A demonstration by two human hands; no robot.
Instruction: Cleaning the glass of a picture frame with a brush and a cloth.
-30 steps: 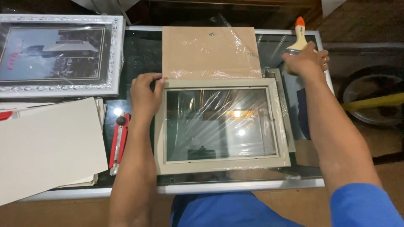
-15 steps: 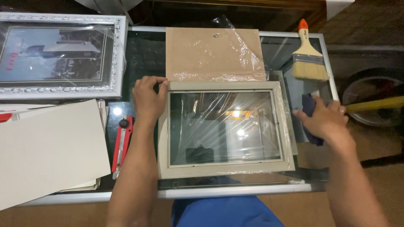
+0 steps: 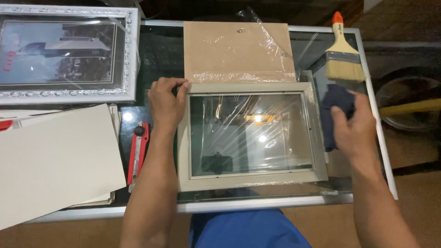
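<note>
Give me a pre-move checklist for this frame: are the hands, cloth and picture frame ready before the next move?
1. Left hand steadying the frame at its top-left corner: ok.
2. Right hand gripping the dark cloth: ok.
3. Frame lying flat on the table: ok.
4. Glass free of plastic film: not ok, film covers it.
5. Brush lying apart from the frame: ok.
6. Cutter blade retracted: cannot tell.
</note>
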